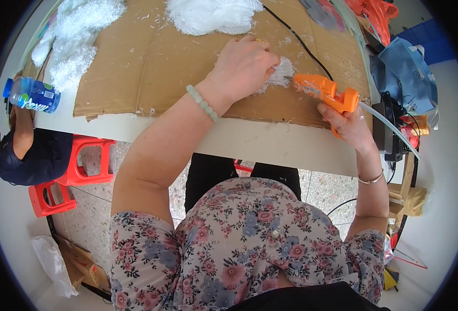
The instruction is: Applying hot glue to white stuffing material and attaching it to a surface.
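My right hand point(348, 127) is wrapped round the handle of an orange hot glue gun point(316, 86). Its nozzle points left, and a long pale glue stick point(389, 126) trails out of its back. Close to the nozzle tip lies a small piece of white mesh point(282, 74) on the cardboard sheet point(182, 78). My left hand point(243, 66), fingers curled, grips the mesh at its near left side; the fingertips are partly hidden behind the hand. A black cord point(299, 39) runs from the far side toward the gun.
Fluffy white mesh material point(213, 15) lies at the far edge, with more clear shreds point(79, 44) at the far left. A bottle point(34, 95) lies at the left, near a person point(29, 150) and red stools point(91, 160). Blue bag point(408, 75) at right.
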`<state>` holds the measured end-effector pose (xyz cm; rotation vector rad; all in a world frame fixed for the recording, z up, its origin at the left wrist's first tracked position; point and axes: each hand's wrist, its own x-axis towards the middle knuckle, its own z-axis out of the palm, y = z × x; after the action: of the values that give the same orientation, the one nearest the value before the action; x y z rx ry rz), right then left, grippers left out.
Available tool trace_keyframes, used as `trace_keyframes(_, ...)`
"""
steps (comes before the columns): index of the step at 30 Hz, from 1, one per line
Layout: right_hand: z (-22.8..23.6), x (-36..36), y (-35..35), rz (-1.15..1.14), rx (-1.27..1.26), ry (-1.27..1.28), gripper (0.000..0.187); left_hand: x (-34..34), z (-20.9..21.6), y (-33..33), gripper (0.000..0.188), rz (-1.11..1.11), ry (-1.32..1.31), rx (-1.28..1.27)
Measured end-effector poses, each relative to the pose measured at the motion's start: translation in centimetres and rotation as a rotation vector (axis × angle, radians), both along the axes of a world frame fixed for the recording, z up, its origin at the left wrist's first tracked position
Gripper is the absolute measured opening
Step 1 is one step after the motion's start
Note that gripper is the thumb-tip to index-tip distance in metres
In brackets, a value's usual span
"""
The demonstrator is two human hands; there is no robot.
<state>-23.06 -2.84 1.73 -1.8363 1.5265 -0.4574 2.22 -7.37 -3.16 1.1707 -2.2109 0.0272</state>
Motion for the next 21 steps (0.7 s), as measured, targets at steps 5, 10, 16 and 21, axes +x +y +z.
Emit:
trace_keyframes(5,0.1,0.1,0.2,0.022,0.021,0.008,0.019,0.0,0.1,0.0,0.004,-0.010,0.006,-0.002)
trace_keyframes(10,0.1,0.7,0.3,0.046,0.020,-0.044,0.020,0.0,0.1,0.1,0.006,-0.016,0.013,0.009)
trace_keyframes(16,0.1,1.5,0.2,0.062,0.029,-0.097,0.021,0.2,-0.1,-0.1,0.021,-0.036,0.023,0.000)
trace_keyframes(21,0.4,2.1,0.0,0.080,0.031,-0.115,0.020,0.3,-0.1,-0.2,0.025,-0.045,0.011,0.017)
